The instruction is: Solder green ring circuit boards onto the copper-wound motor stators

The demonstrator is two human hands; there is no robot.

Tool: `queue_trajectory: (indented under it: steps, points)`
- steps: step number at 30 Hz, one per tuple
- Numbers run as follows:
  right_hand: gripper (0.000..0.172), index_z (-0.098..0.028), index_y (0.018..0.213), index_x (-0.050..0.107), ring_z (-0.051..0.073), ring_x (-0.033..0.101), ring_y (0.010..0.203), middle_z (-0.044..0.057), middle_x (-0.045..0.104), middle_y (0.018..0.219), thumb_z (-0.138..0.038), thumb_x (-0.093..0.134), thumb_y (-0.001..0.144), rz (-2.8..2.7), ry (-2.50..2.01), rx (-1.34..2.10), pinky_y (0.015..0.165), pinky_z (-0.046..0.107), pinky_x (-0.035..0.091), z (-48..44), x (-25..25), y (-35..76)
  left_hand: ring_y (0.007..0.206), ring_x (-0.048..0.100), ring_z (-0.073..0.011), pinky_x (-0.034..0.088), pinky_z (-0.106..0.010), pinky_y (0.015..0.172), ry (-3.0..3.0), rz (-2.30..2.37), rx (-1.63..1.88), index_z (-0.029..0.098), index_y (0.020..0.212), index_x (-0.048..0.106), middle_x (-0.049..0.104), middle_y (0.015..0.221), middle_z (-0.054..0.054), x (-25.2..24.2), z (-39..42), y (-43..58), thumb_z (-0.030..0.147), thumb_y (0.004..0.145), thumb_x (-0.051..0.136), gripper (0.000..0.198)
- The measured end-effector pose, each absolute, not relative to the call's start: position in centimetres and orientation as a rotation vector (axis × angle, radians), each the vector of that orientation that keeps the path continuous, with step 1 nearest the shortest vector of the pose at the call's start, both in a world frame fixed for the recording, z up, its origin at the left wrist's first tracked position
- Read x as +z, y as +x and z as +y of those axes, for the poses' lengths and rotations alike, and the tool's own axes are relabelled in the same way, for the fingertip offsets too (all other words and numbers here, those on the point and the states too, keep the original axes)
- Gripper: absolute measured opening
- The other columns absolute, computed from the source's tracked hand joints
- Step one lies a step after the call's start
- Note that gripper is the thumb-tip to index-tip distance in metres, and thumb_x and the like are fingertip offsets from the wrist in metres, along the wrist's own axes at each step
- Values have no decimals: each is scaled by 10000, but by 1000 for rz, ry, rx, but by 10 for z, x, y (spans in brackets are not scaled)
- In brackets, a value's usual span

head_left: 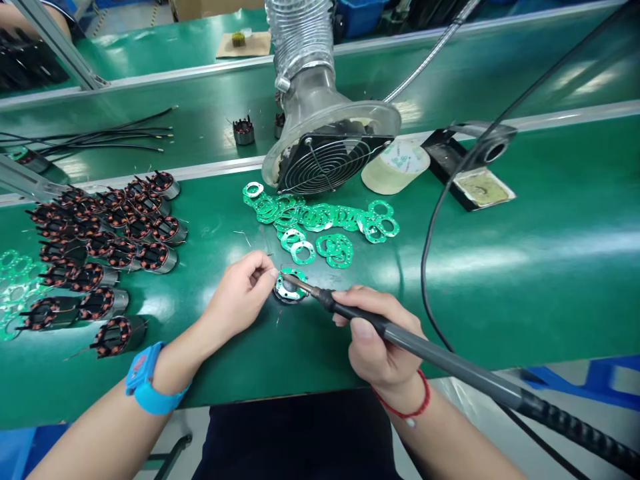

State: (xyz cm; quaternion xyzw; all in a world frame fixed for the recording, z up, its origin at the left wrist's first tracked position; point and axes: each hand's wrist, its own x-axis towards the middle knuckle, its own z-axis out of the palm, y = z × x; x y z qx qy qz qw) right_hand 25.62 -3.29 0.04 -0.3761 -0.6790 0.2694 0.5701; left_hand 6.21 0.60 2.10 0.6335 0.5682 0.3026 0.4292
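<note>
My right hand (385,333) is wrapped round the dark handle of a soldering iron (415,347). Its tip reaches the upper part of a ring-shaped green circuit board (291,285), which sits on a motor stator on the bench. My left hand (245,287) is closed in a pinch at the left edge of that board; what lies between the fingertips is too small to make out. Just beyond are loose ring circuit boards (320,217), spread in overlapping rows, with a small stack of rings (336,251) nearer me.
Several wound stators (120,253) stand in rows at the left, beside more green rings (17,287). A fume extractor (330,160) hangs over the bench. A tape roll (397,163) and an iron stand with sponge (483,187) are behind right. A black cable (425,260) crosses the right side.
</note>
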Motion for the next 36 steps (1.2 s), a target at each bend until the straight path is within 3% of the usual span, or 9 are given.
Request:
queue_trajectory:
  steps: [8,13,18,21,26,28,31,36]
  points:
    - [188,-187,1006,620,160,580,608,23,636,724,-185,515,850,-1639,-848,560,574,321,474,-30,8,253,581,387,-91,310,-235,554,1603,1443,726,181,682,469,418,619,50,23,8,62,206,830,468,149]
    - [239,-193,1081,614,159,588,597,26,659,764,-203,526,859,-1633,-838,504,581,328,489,-30,6,255,590,395,-94,315,-234,559,1625,1444,710,181,680,468,429,628,47,23,8,62,208,830,469,153]
    - [447,-247,1329,428,180,665,859,39,694,1004,-123,473,902,-1687,-945,543,797,369,525,-24,5,246,605,407,-98,323,-235,570,1673,1444,704,180,683,472,444,641,42,26,9,61,220,841,475,163]
    - [432,-236,1307,432,224,577,1084,77,629,1182,-133,492,891,-1926,-1045,530,908,434,475,-17,6,237,609,407,-101,325,-234,575,1690,1430,703,181,680,468,442,644,41,25,10,61,216,844,471,168]
    - [479,-205,1338,388,230,544,1094,96,590,1207,-141,489,874,-2105,-1070,573,884,431,476,-14,6,230,621,431,-109,343,-235,583,1713,1417,679,183,676,475,463,649,34,25,9,61,229,858,465,188]
    - [481,-203,1340,388,230,542,1103,97,586,1217,-146,490,873,-2076,-1060,573,903,433,470,-15,6,232,682,492,-122,392,-249,639,1721,1431,673,188,808,541,543,745,14,32,6,55,264,880,454,136]
    - [459,-208,1319,419,233,551,1114,98,590,1229,-155,506,872,-1974,-1067,539,931,430,465,-18,6,241,831,556,-152,441,-290,758,1772,1552,712,200,1077,537,607,969,-40,61,7,34,328,904,431,240]
    - [387,-222,1266,449,209,626,1021,87,644,1137,-161,501,888,-1765,-1111,553,877,381,517,-14,3,253,850,569,-177,456,-314,779,2069,1860,715,169,1011,577,625,960,-56,118,76,1,321,853,490,235]
